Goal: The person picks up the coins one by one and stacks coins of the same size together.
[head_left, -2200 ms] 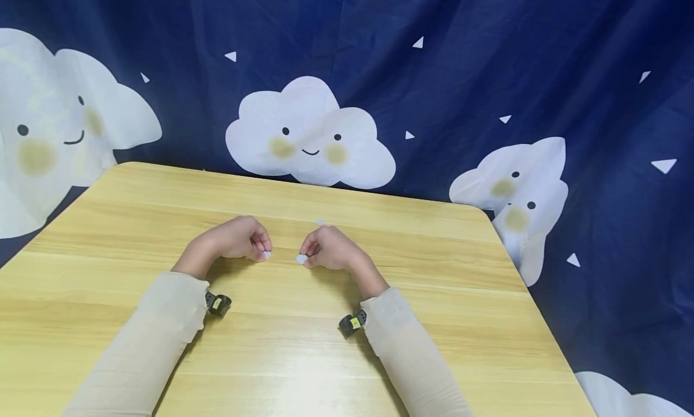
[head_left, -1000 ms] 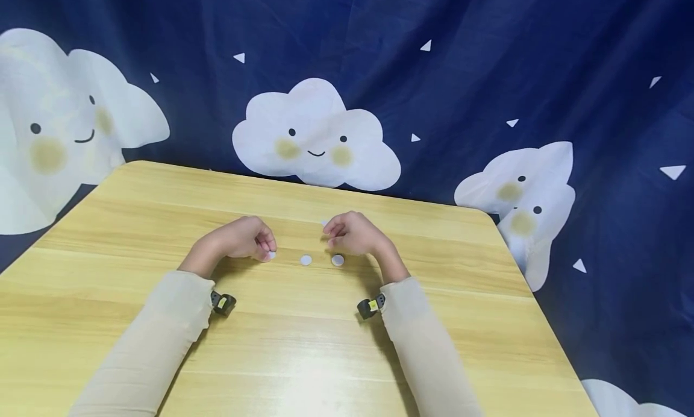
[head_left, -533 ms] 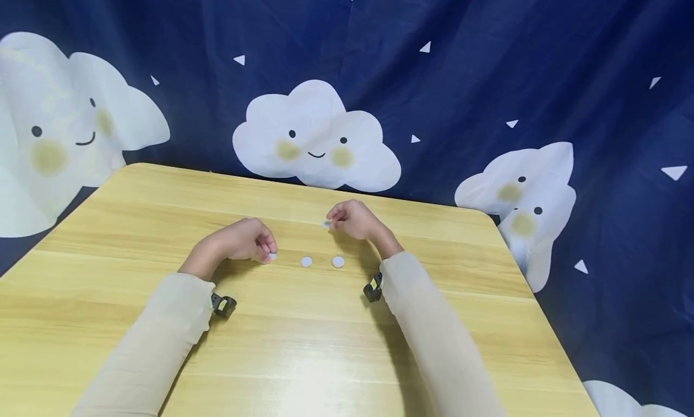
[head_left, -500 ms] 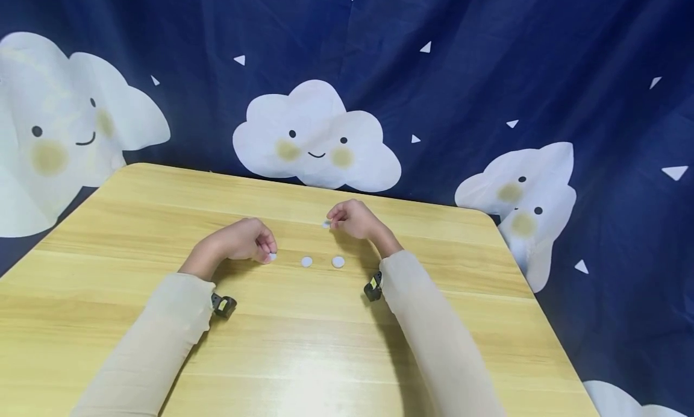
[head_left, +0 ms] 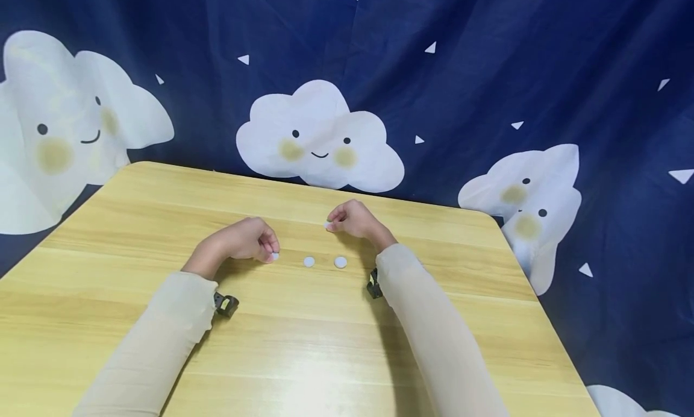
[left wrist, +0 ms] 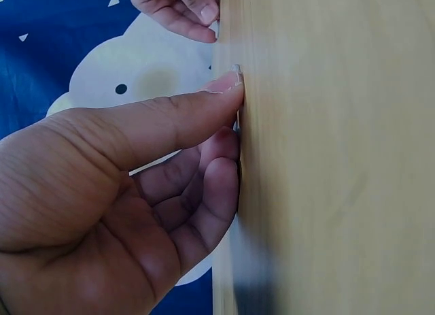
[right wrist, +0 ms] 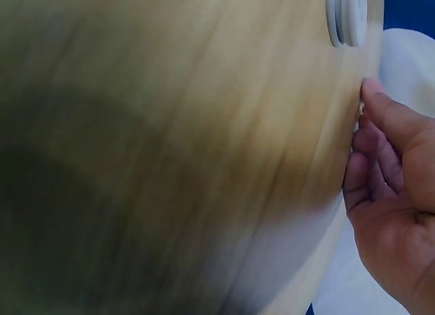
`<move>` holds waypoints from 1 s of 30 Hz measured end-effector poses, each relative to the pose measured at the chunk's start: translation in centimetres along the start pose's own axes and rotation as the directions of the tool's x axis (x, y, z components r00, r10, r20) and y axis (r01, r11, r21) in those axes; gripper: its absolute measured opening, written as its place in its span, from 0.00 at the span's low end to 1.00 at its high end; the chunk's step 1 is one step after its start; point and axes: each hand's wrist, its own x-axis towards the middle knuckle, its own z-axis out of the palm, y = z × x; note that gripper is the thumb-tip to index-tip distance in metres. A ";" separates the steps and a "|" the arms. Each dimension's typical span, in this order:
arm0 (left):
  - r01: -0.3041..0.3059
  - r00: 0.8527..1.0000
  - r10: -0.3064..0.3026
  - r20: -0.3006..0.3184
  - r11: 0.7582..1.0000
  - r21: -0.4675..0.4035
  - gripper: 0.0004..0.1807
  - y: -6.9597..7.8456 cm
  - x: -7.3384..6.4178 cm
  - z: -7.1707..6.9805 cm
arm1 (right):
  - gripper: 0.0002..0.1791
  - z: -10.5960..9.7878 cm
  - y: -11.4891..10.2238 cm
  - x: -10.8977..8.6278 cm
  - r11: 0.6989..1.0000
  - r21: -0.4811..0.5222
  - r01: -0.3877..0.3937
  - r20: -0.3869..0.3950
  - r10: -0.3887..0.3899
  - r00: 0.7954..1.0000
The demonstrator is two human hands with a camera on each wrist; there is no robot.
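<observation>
My left hand [head_left: 248, 238] is low over the table, thumb and fingertips pinching the edge of a small white disc [head_left: 276, 256]. Curled fingers hide much of that disc in the left wrist view, where only a pale sliver shows by the thumb tip. Farther back and to the right, my right hand [head_left: 355, 218] pinches another white disc [head_left: 328, 225], mostly covered by its fingers. Two more pieces lie between and nearer: a flat white disc [head_left: 309, 261] and, right of it, a thicker-looking one [head_left: 340, 262]. The right wrist view shows round white discs [right wrist: 348, 15] stacked edge-on.
A pale wood-grain table [head_left: 303, 332] with rounded corners carries everything. Behind it hangs a dark blue curtain [head_left: 466, 91] with cloud and triangle prints, close along the far edge. Small black cameras [head_left: 226, 305] are strapped at both wrists.
My right hand left the disc near the middle, moved back and right, and took hold of the far disc. This uncovered the thicker disc. My left hand stays on its disc.
</observation>
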 end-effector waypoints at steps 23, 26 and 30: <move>-0.009 1.000 0.009 -0.002 1.000 0.002 0.05 0.1 -0.1 0.0 | 0.04 -0.1 -0.6 -0.2 0.999 0.044 0.022 0.025 -0.023 0.999; -0.010 1.000 0.010 -0.001 1.000 0.002 0.05 0.1 -0.1 0.0 | 0.04 0.0 -0.8 -0.2 0.997 0.063 0.036 0.023 -0.037 0.999; -0.008 1.000 0.008 0.000 1.000 0.006 0.05 0.2 -0.1 -0.1 | 0.03 0.1 -1.2 -0.3 0.995 0.071 0.066 0.028 -0.068 0.997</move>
